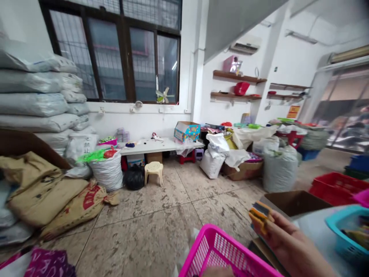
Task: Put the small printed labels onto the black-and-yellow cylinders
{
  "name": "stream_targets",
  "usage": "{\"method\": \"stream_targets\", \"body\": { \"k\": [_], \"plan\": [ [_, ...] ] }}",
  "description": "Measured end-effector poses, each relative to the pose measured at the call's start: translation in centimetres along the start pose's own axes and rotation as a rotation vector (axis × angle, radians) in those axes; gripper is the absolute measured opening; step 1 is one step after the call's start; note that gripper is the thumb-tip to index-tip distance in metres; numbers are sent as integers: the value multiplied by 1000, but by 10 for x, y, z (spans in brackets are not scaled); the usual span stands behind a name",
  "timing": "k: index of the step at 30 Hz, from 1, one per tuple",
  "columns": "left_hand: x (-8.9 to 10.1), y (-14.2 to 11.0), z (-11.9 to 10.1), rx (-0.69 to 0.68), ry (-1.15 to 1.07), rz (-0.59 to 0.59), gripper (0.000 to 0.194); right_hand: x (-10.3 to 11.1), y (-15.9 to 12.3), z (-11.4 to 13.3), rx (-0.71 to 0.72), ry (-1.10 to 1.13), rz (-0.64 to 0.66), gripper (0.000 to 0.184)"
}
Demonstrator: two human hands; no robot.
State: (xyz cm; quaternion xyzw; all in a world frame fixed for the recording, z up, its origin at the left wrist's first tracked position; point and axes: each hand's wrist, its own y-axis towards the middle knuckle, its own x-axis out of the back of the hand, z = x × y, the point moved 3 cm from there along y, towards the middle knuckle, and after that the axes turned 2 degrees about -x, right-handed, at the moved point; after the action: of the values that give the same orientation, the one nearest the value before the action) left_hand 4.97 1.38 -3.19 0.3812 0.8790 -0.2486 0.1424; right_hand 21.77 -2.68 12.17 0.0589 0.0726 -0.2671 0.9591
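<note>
At the lower right, my right hand (291,238) pinches a small orange piece with a dark grey strip (261,215) between thumb and fingers. It looks soft, but blur hides its exact kind. That hand is raised just right of a bright pink plastic basket (245,250) with lattice walls. Only a sliver of my left hand (218,271) shows at the bottom edge, over the inside of the basket. Its fingers, and anything in them, are out of sight.
Right of my right hand are an open cardboard box (300,202), a light blue basket (346,219) and red crates (331,186). Stuffed sacks (106,171) and a cream stool (153,169) stand by a white bench (150,146). A purple patterned bag (49,263) lies lower left.
</note>
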Motion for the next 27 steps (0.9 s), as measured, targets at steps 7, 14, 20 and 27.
{"method": "stream_targets", "body": {
  "k": [7, 14, 20, 27],
  "plan": [
    [-10, -31, -24, -53, -292, 6, 36, 6, -50, -81, -256, -57, 247, 43],
    [-17, -48, -23, -12, 12, 217, 32, 20, -105, -104, -310, 51, 144, 33],
    [-16, -53, -18, 52, -71, 187, 36, 12, -122, -89, 78, -450, -108, 19],
    [-9, -47, -16, 14, -198, 107, 41, -23, -138, -96, 553, -873, -145, 32]
  ]
}}
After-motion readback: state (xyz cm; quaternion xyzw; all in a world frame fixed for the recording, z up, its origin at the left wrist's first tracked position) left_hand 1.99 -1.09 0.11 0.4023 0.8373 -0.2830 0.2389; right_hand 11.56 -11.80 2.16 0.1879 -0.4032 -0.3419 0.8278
